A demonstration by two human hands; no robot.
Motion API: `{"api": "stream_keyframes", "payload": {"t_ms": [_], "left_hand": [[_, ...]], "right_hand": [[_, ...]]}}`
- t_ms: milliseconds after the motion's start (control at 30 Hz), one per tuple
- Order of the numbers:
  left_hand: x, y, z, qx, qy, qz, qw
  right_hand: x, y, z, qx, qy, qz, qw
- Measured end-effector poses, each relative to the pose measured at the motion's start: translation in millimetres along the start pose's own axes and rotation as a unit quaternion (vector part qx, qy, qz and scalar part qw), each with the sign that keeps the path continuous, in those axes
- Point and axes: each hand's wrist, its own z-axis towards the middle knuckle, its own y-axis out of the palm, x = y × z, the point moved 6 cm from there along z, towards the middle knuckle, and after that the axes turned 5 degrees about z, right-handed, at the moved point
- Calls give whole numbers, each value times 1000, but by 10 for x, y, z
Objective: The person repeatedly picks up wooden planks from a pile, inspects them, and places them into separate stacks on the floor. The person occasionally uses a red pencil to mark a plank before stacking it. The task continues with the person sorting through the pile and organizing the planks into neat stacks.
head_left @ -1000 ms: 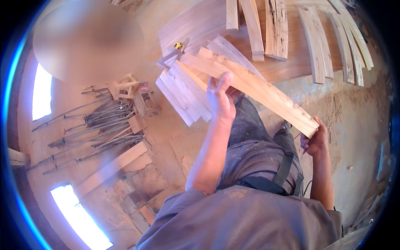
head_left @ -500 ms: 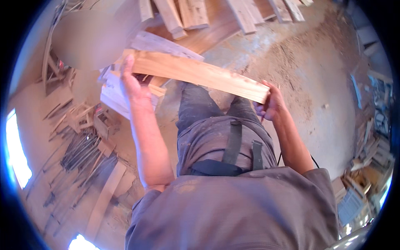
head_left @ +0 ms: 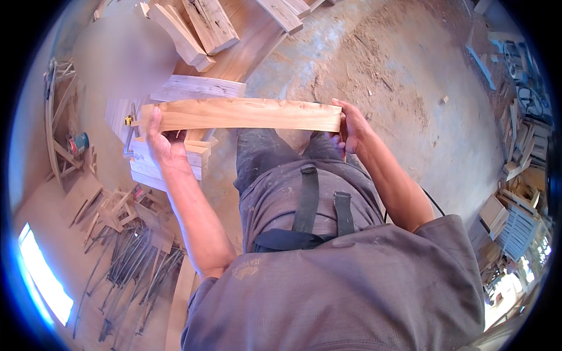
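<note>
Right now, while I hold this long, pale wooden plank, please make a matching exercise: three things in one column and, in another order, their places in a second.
Column 1
1. long, pale wooden plank
2. heap of long dark metal rods
3. bluish slatted panel

Column 2
A. near the picture's right edge
B. between the left hand and right hand
C. in the picture's lower left

Pairs: 1-B; 2-C; 3-A

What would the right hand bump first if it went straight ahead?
Besides the board it holds, probably the plank at the top middle; depth's unclear, so the right hand might pass above it.
</note>
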Motion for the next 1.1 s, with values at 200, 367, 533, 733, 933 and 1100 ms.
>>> {"api": "stream_keyframes", "payload": {"t_ms": [200, 367, 533, 733, 933, 1100], "left_hand": [[-41, -121, -22, -31, 17, -58, 998], [-212, -209, -45, -55, -3, -116, 992], [-670, -310, -79, -80, -4, -272, 959], [-1728, -627, 139, 19, -119, -202, 972], [-2045, -564, 507, 83, -137, -102, 982], [-1881, -737, 1167, 82, -160, -72, 981]], "right_hand": [[-42, 59, -79, 17, -27, -33, 999], [-56, 64, -12, 6, -132, -45, 990], [171, 267, -176, -107, -180, -120, 970], [484, 825, -162, -80, -182, -367, 909], [812, 1074, 442, -51, -145, -364, 919], [967, 1540, 1026, -27, -112, -377, 919]]}}
